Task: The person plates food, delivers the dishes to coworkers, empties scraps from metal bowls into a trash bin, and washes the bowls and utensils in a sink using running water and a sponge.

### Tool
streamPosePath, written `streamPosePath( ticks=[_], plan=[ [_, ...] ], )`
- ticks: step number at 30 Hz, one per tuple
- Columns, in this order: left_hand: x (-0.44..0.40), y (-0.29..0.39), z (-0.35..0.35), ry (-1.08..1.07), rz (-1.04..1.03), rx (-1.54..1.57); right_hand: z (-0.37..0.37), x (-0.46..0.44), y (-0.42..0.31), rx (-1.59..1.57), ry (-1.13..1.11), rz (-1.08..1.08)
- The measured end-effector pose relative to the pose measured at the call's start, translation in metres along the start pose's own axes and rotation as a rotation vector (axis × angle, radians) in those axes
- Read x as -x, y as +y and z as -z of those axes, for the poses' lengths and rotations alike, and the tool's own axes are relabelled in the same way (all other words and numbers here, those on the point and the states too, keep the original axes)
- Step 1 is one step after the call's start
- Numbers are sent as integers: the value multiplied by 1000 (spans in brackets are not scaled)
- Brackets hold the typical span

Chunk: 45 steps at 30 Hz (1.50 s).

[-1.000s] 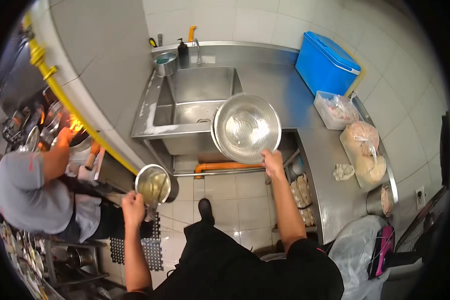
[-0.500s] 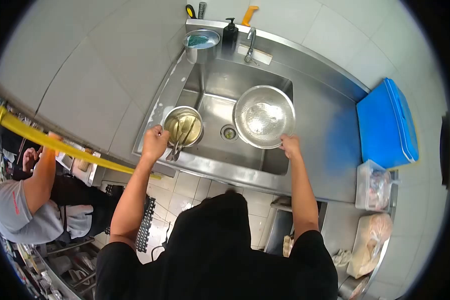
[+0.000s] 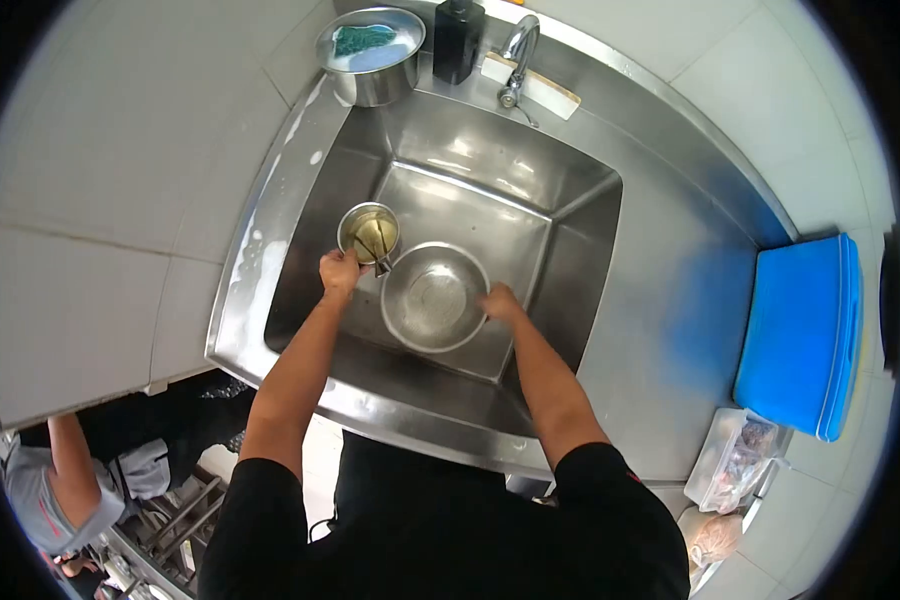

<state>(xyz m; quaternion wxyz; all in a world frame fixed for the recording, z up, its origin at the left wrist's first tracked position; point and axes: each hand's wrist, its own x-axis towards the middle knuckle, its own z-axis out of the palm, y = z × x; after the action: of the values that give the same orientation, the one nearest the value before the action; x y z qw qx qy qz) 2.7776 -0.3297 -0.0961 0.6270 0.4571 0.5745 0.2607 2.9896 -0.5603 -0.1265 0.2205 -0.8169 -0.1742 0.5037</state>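
While the left hand [image 3: 340, 273] grips a pot [image 3: 370, 206], the right hand [image 3: 501, 301], its grip unclear, touches a bowl [image 3: 435, 300] in the sink [image 3: 470, 205].

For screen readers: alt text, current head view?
The left hand holds a small metal pot of yellowish liquid and the right hand a wider metal bowl, inside a steel sink. A faucet stands behind; a blue box sits right.

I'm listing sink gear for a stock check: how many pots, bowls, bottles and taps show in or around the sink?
Pots: 2, one held by the left hand
Bowls: 1, at the right hand
Bottles: 1, black
Taps: 1
Total: 5
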Motion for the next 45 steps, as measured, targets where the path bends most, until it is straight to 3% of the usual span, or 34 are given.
streamPosePath(
  ticks=[4, 6, 7, 8, 10, 12, 13, 14, 15, 16, 18, 19, 21, 22, 24, 25, 26, 27, 31, 33, 34, 36, 37, 38, 40, 41, 42, 44, 45],
  plan=[
    [-68, -80, -12, 117, 62, -35, -40, -63, 59, 25, -136, 60],
    [-130, -153, -10, 301, -26, -298, -46, -68, 59, 107, -149, 67],
    [-133, -154, -13, 298, -12, -298, -43, -48, 38, 269, 33, 212],
    [-130, -146, -13, 189, -29, -495, -41, -27, 19, 430, 213, 356],
    [-125, -139, -18, 64, -39, -689, -38, -14, -1, 415, 215, 346],
    [-129, -139, -26, 212, 155, -344, -24, -9, -21, 400, 220, 344],
    [-140, -146, -25, 209, 168, -347, -15, -6, -32, 511, 151, 336],
    [-152, -158, -19, 31, -1, -958, -8, -4, -39, 620, 72, 324],
    [-156, -172, -12, -182, -183, -1555, 4, -4, -45, 497, 20, 243],
    [-151, -172, -6, -197, -157, -1561, 17, -9, -46, 373, -29, 159],
    [-131, -148, -3, -306, -154, -1470, 41, -24, -27, 308, 267, 253],
    [-118, -137, -4, -345, -152, -1439, 57, -22, -30, 183, 229, 175],
    [-94, -111, -7, -32, 487, -251, 78, -25, -35, 54, 199, 112],
    [-81, -102, -5, -31, 485, -258, 76, -30, -24, -71, 301, 31],
    [-60, -81, -2, -321, 486, -566, 64, -48, -6, -207, 399, -40],
    [-44, -68, -3, -316, 482, -574, 54, -58, 8, -357, 460, -141],
    [-28, -55, -7, -432, 375, -780, 45, -71, 23, -507, 523, -243],
    [-16, -48, -12, -546, 260, -983, 37, -88, 45, -686, 440, -261],
    [3, -60, -23, -525, 5, -1298, 5, -99, 67, -1012, 509, -333],
    [9, -70, -27, -459, -50, -1333, -6, -99, 75, -1309, 460, -185],
    [11, -72, -30, -392, -105, -1365, -9, -96, 73, -1309, 461, -180],
    [6, -75, -37, -417, -63, -1408, -10, -89, 72, -1519, 331, -104],
    [1, -77, -39, -441, -17, -1455, -5, -80, 65, -1363, 296, -341],
    [-2, -80, -40, -437, -20, -1455, -3, -65, 52, -1365, 294, -336],
    [-3, -86, -39, -423, -106, -1557, -5, -36, 29, -503, 302, -389],
    [-3, -84, -39, -419, -112, -1556, -6, -44, 38, -99, 157, -236],
    [1, -83, -38, -404, -78, -1516, -14, -49, 47, -100, 162, -230],
    [6, -74, -38, -378, -58, -1470, -31, -50, 46, 276, 232, 164],
    [11, -68, -37, -443, -74, -1423, -34, -52, 46, 275, 238, 171]
  ],
)
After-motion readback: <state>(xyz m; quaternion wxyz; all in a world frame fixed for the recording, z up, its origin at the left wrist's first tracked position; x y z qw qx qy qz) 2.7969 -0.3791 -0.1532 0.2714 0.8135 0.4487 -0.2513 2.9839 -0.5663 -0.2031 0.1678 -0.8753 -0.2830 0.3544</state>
